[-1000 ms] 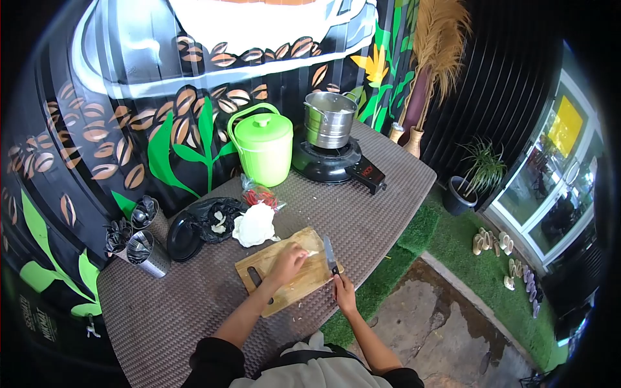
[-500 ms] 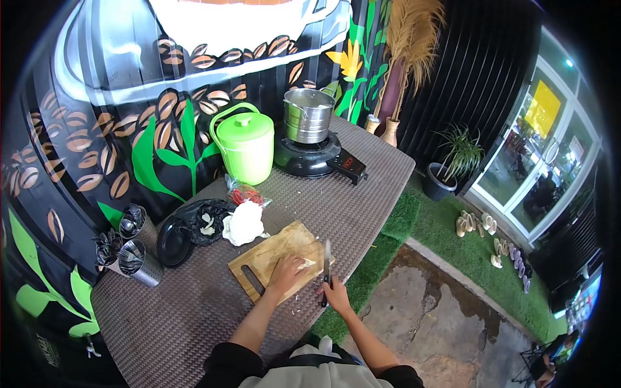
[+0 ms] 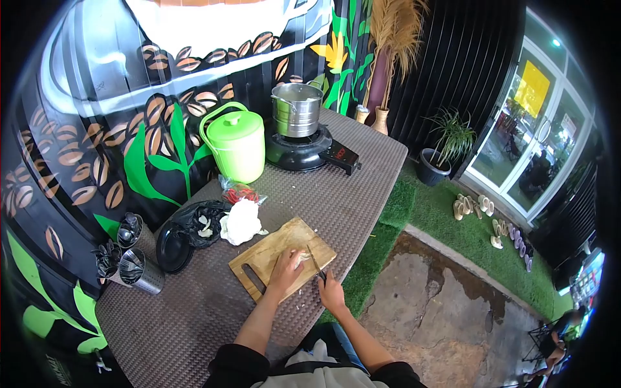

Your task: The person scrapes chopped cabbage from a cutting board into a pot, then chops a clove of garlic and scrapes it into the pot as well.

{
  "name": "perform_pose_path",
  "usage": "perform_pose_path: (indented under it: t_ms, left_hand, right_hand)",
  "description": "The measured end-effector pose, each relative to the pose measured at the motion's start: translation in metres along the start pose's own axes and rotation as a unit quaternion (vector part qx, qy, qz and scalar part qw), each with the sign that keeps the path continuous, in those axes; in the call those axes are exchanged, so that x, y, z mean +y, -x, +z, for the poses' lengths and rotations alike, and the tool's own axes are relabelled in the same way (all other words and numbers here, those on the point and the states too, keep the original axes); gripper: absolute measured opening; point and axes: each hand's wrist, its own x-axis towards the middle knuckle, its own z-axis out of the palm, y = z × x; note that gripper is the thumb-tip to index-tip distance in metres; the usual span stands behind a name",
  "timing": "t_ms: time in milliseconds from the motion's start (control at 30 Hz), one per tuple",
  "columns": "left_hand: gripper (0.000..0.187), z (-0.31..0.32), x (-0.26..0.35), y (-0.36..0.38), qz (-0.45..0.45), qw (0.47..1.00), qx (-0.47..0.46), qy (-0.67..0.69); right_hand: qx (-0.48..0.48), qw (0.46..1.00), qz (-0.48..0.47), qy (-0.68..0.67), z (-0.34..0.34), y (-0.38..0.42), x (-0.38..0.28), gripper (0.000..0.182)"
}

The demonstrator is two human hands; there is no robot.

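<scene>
One slim knife [image 3: 316, 264] with a grey metal blade and a black handle points away from the person, its long axis running forward from the right hand [image 3: 332, 294] and leaning slightly left. That hand is wrapped round the handle. The left hand [image 3: 284, 270] has its fingers bent and pressed together, pinning a small pale piece [image 3: 300, 257] just left of the blade; whether steel touches it I cannot tell. Under the left hand lies a flat, rectangular cutting board [image 3: 272, 242] of smooth, streaked brown wood, its long axis slanting from near left to far right, with an elongated slot by the left wrist. Beyond and left of that hand sit a crumpled, rounded white bundle [image 3: 241, 222] and a wrinkled black plastic bag [image 3: 217, 213]. Both hands work above a brown table [image 3: 323, 194] with a woven, ribbed texture.
</scene>
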Motion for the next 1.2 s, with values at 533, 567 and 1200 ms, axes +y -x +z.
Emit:
perform_pose_path:
  t_ms: [533, 567, 1200]
  left_hand:
    - [0.014, 0.016, -0.010, -0.013, -0.052, 0.998, 0.014, 0.021]
    - [0.014, 0.019, -0.009, -0.014, -0.051, 0.998, 0.013, 0.021]
    - [0.015, 0.037, -0.006, -0.010, -0.119, 0.987, 0.089, -0.056]
  right_hand:
    - [-0.040, 0.999, -0.012, 0.033, -0.012, -0.007, -0.009, 0.027]
    - [-0.040, 0.999, -0.011, 0.032, -0.013, -0.009, -0.010, 0.027]
    - [-0.105, 0.982, 0.029, 0.154, -0.008, -0.016, -0.017, 0.032]
